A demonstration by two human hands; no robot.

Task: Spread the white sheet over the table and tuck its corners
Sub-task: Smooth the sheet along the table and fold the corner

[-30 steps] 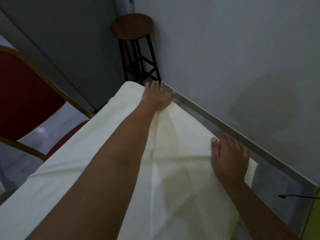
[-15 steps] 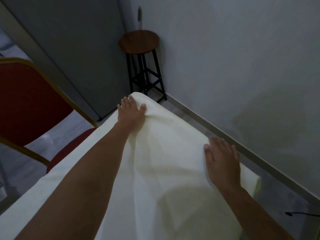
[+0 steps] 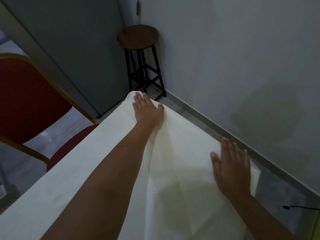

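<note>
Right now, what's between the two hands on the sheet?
Head view: only white sheet, with a long raised fold running from the left hand toward the camera; the right hand lies flat beside it.

- One big white cloth sheet point(image 3: 97, 170), from the middle to the bottom of the frame.
- Two bare hands: the left hand point(image 3: 147, 108) top middle, the right hand point(image 3: 232, 168) lower right.
- One red padded chair with a gold frame point(image 3: 29, 104), left side.
- One round brown wooden stool with black legs point(image 3: 137, 37), top middle.
- One thin black cable point(image 3: 301, 208), lower right.
</note>
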